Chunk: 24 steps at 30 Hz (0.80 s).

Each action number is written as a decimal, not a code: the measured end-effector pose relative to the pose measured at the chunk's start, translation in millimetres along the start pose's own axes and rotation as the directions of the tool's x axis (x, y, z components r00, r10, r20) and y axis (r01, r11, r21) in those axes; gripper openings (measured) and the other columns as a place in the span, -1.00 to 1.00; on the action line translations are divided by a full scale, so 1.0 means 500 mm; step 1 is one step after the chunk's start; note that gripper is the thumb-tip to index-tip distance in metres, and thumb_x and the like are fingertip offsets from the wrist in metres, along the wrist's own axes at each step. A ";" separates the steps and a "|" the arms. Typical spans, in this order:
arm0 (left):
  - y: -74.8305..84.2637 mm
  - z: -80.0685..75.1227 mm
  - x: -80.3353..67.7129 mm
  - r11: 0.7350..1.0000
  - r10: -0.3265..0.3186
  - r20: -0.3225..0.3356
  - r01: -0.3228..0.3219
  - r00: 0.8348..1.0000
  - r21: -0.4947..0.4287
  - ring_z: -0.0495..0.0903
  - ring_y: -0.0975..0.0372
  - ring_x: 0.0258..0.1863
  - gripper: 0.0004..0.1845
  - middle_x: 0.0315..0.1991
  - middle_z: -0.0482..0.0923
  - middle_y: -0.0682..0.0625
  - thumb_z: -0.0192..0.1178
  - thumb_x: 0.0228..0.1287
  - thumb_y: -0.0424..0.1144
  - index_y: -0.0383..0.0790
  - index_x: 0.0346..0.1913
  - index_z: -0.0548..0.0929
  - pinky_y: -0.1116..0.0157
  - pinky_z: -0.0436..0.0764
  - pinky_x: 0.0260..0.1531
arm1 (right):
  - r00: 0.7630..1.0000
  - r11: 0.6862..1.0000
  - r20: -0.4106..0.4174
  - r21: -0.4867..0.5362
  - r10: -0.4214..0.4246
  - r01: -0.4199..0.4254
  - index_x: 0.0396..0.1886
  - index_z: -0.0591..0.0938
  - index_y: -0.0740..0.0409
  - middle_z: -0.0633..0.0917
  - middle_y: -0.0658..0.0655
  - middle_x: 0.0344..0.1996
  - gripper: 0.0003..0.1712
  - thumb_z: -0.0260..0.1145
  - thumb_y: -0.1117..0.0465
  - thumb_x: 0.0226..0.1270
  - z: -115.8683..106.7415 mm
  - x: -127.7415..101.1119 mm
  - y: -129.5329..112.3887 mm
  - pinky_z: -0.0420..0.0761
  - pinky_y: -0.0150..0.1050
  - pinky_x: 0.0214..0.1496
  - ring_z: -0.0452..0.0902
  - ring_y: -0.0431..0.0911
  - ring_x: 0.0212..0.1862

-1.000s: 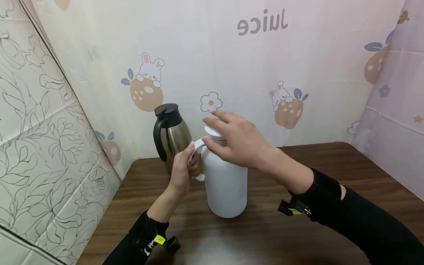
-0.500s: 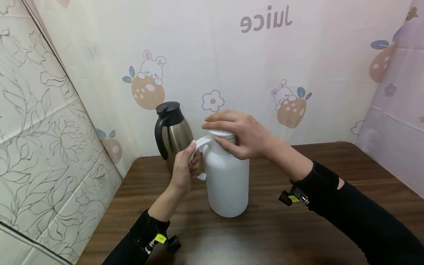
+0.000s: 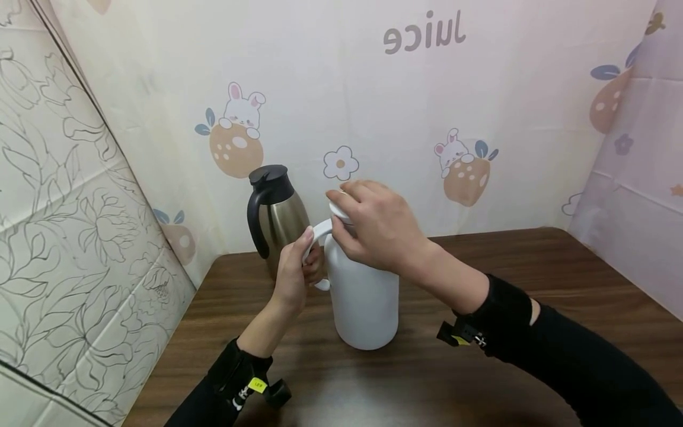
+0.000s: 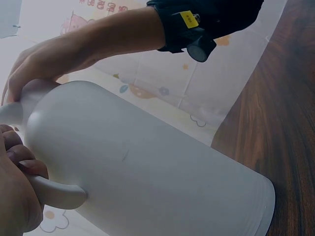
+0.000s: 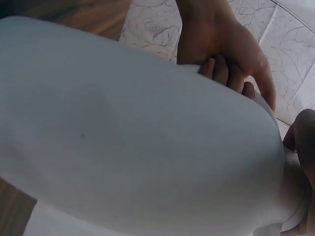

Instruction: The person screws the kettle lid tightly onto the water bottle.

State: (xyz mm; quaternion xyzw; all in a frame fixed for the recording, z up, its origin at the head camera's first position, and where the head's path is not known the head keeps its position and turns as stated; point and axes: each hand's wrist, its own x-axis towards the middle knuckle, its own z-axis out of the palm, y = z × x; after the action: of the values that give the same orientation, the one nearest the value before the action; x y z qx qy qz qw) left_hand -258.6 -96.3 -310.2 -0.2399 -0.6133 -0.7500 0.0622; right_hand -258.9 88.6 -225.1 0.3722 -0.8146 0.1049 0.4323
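Fingers of the left hand [image 3: 292, 274] curl fully round the white handle [image 3: 318, 232] of the white jug [image 3: 364, 296], thumb pressed along its upper curve. The right hand [image 3: 379, 228] sits on top of the jug, fingers bent down round the white lid [image 3: 338, 212] and gripping its rim; the palm hides most of the lid, so contact on the far side is probably complete but not visible. The jug stands upright on the wooden table [image 3: 533, 279], directly beneath the right fingers and just right of the left fingers. A steel flask [image 3: 277, 219] stands behind the left hand.
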 end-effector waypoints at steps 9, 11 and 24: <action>0.000 0.000 0.000 1.000 -0.005 0.000 0.005 1.000 -0.002 -0.01 0.29 -0.77 -0.45 -0.76 0.09 0.14 -0.09 0.47 0.07 -0.24 -0.60 0.20 0.36 0.00 -0.75 | 0.993 0.990 0.101 0.119 0.059 -0.071 0.23 0.58 0.05 0.57 0.18 0.21 -0.47 0.16 -0.07 0.36 -0.024 -0.004 0.006 0.55 0.02 0.16 0.49 0.06 0.25; -0.001 0.000 -0.001 1.000 -0.003 0.003 0.003 1.000 -0.005 0.00 0.28 -0.77 -0.45 -0.76 0.10 0.15 -0.09 0.48 0.07 -0.25 -0.59 0.20 0.36 0.01 -0.75 | 0.996 0.987 0.088 0.162 0.002 -0.016 0.22 0.59 0.03 0.57 0.15 0.22 -0.47 0.19 -0.09 0.35 -0.025 -0.005 0.018 0.56 0.00 0.15 0.46 0.04 0.27; 0.002 0.000 0.000 1.000 -0.025 -0.016 0.025 1.000 -0.015 0.02 0.31 -0.78 -0.45 -0.77 0.09 0.17 -0.07 0.45 0.10 -0.20 -0.63 0.20 0.37 0.04 -0.75 | 0.958 0.875 -0.027 0.401 -0.286 0.272 0.21 0.61 0.07 0.61 0.10 0.16 -0.53 0.24 0.07 0.32 0.009 -0.003 0.102 0.47 -0.06 0.27 0.49 -0.01 0.24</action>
State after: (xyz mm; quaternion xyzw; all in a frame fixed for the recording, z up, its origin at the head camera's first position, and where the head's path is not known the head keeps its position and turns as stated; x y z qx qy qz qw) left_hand -258.0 -96.4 -309.3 -0.2267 -0.6101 -0.7572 0.0558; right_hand -296.9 123.0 -221.4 0.5678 -0.7206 0.1999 0.3440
